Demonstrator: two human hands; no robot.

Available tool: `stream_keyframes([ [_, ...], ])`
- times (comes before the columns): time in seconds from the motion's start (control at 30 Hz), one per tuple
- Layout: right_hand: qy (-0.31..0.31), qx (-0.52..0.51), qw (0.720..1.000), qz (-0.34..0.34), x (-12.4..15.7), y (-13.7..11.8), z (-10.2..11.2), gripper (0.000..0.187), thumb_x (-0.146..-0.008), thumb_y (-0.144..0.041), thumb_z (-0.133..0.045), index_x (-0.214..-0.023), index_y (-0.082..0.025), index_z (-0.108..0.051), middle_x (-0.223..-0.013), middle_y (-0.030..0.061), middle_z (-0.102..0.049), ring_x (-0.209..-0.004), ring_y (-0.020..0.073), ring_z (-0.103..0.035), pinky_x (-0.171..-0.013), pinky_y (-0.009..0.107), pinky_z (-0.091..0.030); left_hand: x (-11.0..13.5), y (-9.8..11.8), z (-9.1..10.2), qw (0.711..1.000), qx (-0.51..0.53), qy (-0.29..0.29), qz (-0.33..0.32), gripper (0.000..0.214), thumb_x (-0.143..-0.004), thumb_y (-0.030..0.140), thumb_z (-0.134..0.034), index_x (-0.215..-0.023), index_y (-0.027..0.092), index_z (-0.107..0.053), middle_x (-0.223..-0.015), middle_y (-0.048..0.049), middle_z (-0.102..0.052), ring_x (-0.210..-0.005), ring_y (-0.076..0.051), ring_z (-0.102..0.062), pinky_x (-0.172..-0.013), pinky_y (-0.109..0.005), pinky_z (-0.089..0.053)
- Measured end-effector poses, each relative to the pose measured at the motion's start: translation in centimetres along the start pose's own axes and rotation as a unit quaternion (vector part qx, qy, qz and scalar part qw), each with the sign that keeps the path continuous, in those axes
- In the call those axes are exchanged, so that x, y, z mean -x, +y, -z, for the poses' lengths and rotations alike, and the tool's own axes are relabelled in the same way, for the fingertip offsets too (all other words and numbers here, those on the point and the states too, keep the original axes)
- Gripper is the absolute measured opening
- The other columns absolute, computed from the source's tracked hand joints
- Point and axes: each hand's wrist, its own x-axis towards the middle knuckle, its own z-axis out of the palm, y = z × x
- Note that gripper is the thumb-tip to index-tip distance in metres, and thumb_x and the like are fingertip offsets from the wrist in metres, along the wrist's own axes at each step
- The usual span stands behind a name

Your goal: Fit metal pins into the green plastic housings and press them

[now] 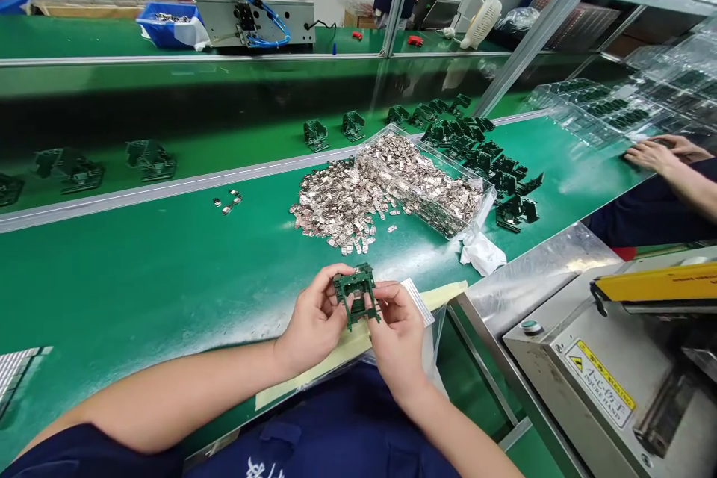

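Both hands hold one small dark green plastic frame part (355,293) just above the near edge of the green bench. My left hand (314,323) grips its left side with the fingertips. My right hand (399,334) pinches its right side and lower edge. Beyond the hands lies a heap of small shiny metal pieces (341,205), spilling out of a clear plastic tray (426,187). A pile of more dark green frame parts (487,160) sits behind and to the right of that tray.
A metal machine (610,366) with a yellow warning label stands at the right. A co-worker's hands (658,153) rest on clear blister trays far right. Green parts (151,158) ride the conveyor belt behind. Another person works at a machine (252,11) across the belt. A crumpled white cloth (482,252) lies near the tray.
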Motion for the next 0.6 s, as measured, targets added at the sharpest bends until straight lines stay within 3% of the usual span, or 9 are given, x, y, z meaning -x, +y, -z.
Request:
stream_keyframes([
  [0.2, 0.007, -0.036, 0.999, -0.030, 0.8, -0.3, 0.6, 0.012, -0.078, -0.027, -0.069, -0.079, -0.021, -0.059, -0.077, 0.0010, -0.061, -0.071, 0.0170, -0.060, -0.064, 0.028, -0.053, 0.5, 0.5, -0.8, 1.000, -0.027, 0.005, 0.010, 0.034, -0.080, 0.038, -0.070, -0.106, 0.021, -0.056, -0.089, -0.0027, -0.066, -0.074, -0.013, -0.062, -0.068, -0.021, -0.052],
  [0.37, 0.062, -0.067, 0.996, -0.009, 2.1, -0.6, 1.9, 0.013, -0.076, -0.027, -0.070, -0.077, -0.021, -0.058, -0.075, 0.0003, -0.060, -0.067, 0.0165, -0.059, -0.059, 0.027, -0.052, 1.0, 0.3, -2.4, 0.999, -0.019, -0.041, 0.007, 0.034, -0.082, 0.037, -0.069, -0.108, 0.021, -0.057, -0.092, -0.0041, -0.066, -0.080, -0.015, -0.063, -0.071, -0.023, -0.054],
  [0.5, 0.105, -0.058, 0.993, 0.011, 3.0, -0.4, 4.4, 0.014, -0.079, -0.029, -0.070, -0.080, -0.021, -0.059, -0.075, -0.0001, -0.061, -0.067, 0.0158, -0.058, -0.062, 0.027, -0.052, 0.6, -0.2, -4.3, 0.993, -0.013, -0.115, 0.031, 0.035, -0.080, 0.033, -0.070, -0.110, 0.021, -0.055, -0.091, -0.0032, -0.065, -0.080, -0.015, -0.063, -0.070, -0.024, -0.056],
  [0.6, 0.156, -0.009, 0.988, 0.017, 3.9, 0.8, 7.3, 0.020, -0.084, -0.036, -0.068, -0.092, -0.020, -0.061, -0.087, 0.0031, -0.064, -0.077, 0.0173, -0.060, -0.072, 0.030, -0.052, -0.8, -1.0, -6.1, 0.988, 0.004, -0.144, 0.061, 0.040, -0.077, 0.032, -0.072, -0.110, 0.020, -0.052, -0.089, -0.0028, -0.064, -0.079, -0.016, -0.064, -0.068, -0.026, -0.058],
])
